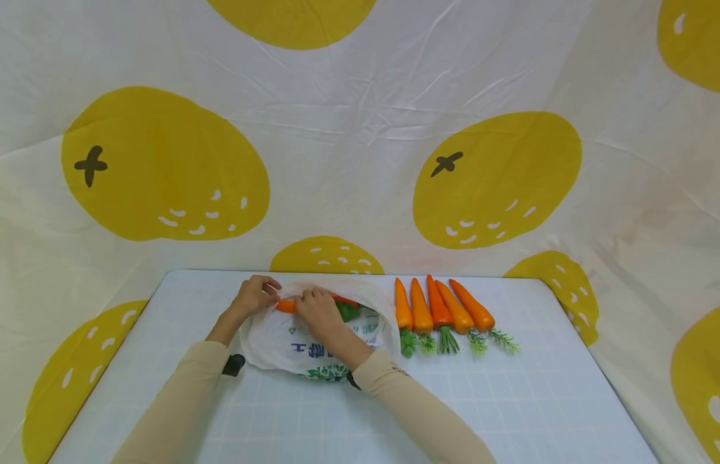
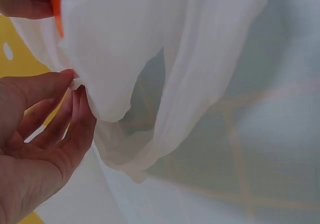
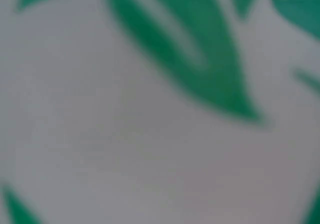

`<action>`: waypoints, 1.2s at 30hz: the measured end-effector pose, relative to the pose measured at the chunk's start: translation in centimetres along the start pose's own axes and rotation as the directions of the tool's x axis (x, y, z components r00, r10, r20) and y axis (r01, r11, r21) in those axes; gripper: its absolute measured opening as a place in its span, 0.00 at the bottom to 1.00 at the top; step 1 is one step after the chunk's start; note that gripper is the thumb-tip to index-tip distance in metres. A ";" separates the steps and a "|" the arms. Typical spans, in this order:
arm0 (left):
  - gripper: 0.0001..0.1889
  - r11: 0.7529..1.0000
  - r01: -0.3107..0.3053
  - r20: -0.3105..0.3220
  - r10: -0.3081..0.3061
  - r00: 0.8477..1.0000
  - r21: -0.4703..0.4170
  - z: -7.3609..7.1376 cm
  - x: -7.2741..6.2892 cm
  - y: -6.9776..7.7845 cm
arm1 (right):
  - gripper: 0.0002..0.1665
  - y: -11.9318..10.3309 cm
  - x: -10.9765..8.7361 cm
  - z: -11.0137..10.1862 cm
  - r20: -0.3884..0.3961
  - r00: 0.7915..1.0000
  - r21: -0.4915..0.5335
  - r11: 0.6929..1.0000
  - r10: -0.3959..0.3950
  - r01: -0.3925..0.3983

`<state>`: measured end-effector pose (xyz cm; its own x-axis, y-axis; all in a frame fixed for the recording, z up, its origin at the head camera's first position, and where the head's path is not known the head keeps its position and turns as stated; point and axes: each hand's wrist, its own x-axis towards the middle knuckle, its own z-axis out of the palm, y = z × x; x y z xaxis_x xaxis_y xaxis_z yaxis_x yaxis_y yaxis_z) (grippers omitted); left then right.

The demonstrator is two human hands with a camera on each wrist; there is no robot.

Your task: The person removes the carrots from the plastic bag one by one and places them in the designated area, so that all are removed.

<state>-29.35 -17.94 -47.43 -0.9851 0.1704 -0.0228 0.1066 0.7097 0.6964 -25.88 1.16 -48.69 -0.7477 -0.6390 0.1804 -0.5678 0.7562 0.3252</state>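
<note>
White bag (image 1: 267, 345) lies toward worktop (image 1: 545, 399) far edge, left hand (image 1: 256, 296) pinching it; right hand (image 1: 325, 317) touches orange item (image 1: 286, 307), grip unclear.

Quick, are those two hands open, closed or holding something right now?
Left hand: pinching the edge of the white bag.
Right hand: holding an orange carrot.

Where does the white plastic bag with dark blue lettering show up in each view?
Head: the bag lies below the middle, just left of centre, beside the row of tapered orange carrots.
Left wrist: upper middle, white folds, its edge pinched by the bare left hand.
Right wrist: blurred close-up filling the picture.
Shared landmark: the green leaf print, in head and right wrist; for left wrist, match the left hand.
</note>
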 end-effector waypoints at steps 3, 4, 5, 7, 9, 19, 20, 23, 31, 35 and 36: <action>0.11 1.000 -0.006 -0.003 0.006 1.000 0.003 0.0 -0.1 0.0 | 0.18 0.0 -0.2 -0.1 0.006 1.000 0.012 1.000 0.004 -0.004; 0.11 1.000 -0.008 -0.003 0.008 1.000 0.003 0.0 -0.1 0.0 | 0.18 0.0 -0.3 -0.2 0.005 1.000 0.022 1.000 0.005 -0.006; 0.11 1.000 -0.008 -0.002 0.008 1.000 0.004 0.0 -0.1 0.0 | 0.18 0.0 -0.3 -0.2 0.002 1.000 0.029 1.000 0.006 -0.007; 0.11 1.000 -0.009 0.000 0.009 1.000 0.008 0.0 -0.1 0.0 | 0.17 0.1 -0.5 -0.3 -0.002 1.000 0.041 0.999 0.008 -0.008; 0.11 1.000 -0.022 0.002 0.022 1.000 0.011 0.0 -0.2 -0.1 | 0.15 0.2 -0.8 -0.5 -0.002 1.000 0.059 0.998 0.012 -0.012; 0.11 0.999 -0.042 0.006 0.042 0.999 0.023 -0.2 -0.2 -0.4 | 0.09 1.0 -2.3 -1.4 -0.022 1.000 0.210 0.978 0.017 -0.012; 0.11 0.999 -0.038 0.008 0.038 0.999 0.024 -0.2 -0.2 -0.5 | 0.09 1.1 -2.5 -1.4 -0.028 0.999 0.228 0.974 0.016 -0.009; 0.11 0.999 -0.033 0.005 0.033 0.999 0.025 -0.1 -0.1 -0.5 | 0.10 1.5 -2.9 -1.4 -0.028 0.999 0.297 0.955 0.021 -0.012; 0.11 0.999 -0.042 -0.005 0.042 0.999 0.020 0.1 -0.2 -0.3 | 0.23 2.9 -3.5 -2.2 0.019 0.996 0.543 0.836 0.085 -0.081; 0.12 0.999 -0.028 -0.011 0.028 1.000 0.030 0.3 -0.4 -0.1 | 0.26 3.6 -4.0 -2.6 0.033 0.993 0.664 0.741 0.110 -0.103; 0.12 0.999 -0.031 -0.015 0.031 0.999 0.035 0.4 -0.4 -0.1 | 0.27 3.7 -4.2 -2.6 0.037 0.993 0.690 0.715 0.116 -0.109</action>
<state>-28.89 -17.87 -47.77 -0.9832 0.1823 0.0098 0.1416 0.7276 0.6712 -23.98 6.26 -45.78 -0.8205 -0.5417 0.1825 -0.5623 0.7075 -0.4280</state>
